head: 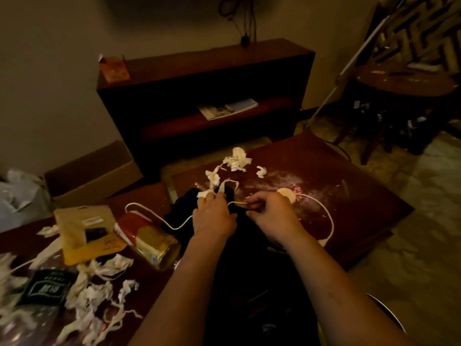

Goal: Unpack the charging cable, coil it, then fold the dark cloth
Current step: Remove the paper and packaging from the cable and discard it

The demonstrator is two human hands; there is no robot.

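The charging cable (172, 226) is pinched in the curled fingertips of both hands. It is held by the left hand (214, 217), whose fingers also touch a white paper wad (203, 194), and by the right hand (273, 216), with a short run stretched between them. Both hands are held over the dark cloth (183, 208), which is bunched on the red-brown table (361, 196). Left of the hands, the cable is looped out beside a jar (149, 243) lying on its side. To the right, another run is curved away from a pale round disc (287, 194). Torn paper scraps (237, 159) are scattered beyond.
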